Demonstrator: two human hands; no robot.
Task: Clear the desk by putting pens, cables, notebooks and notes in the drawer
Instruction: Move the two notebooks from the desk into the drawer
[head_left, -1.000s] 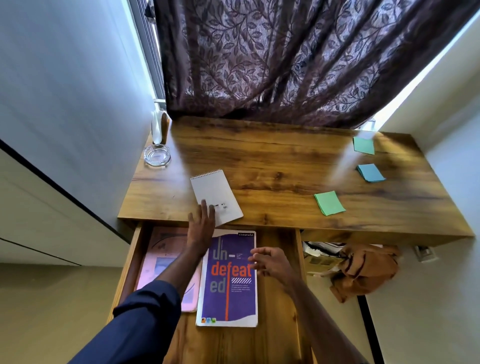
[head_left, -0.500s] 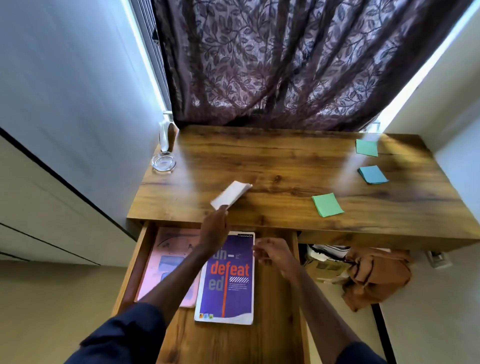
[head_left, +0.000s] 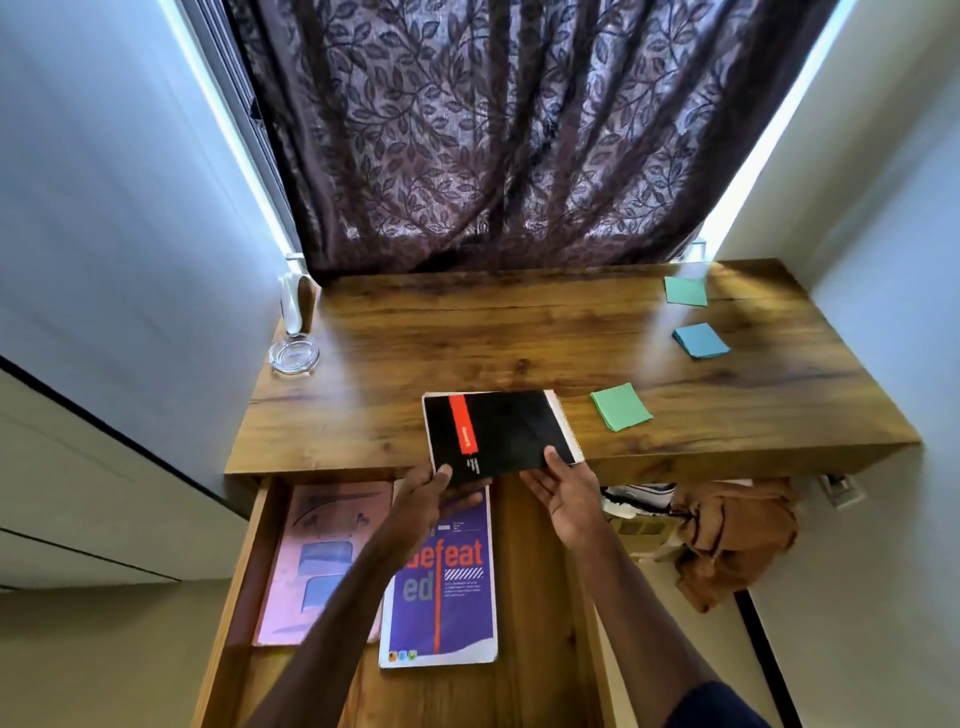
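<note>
We are pinching the black notepad by its near edge, left hand and right hand, thumbs on top; next, we judge, lowering it flat into the drawer.

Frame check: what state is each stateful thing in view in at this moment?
Drawer: open.
Black notepad: closed, held above desk edge.
Left hand: grips black notepad.
Right hand: pinches black notepad.
Purple notebook: closed, flat in drawer.
Pink notebook: closed, flat in drawer.
Curtain: drawn.
Glass ashtray: upright, on desk.
</note>
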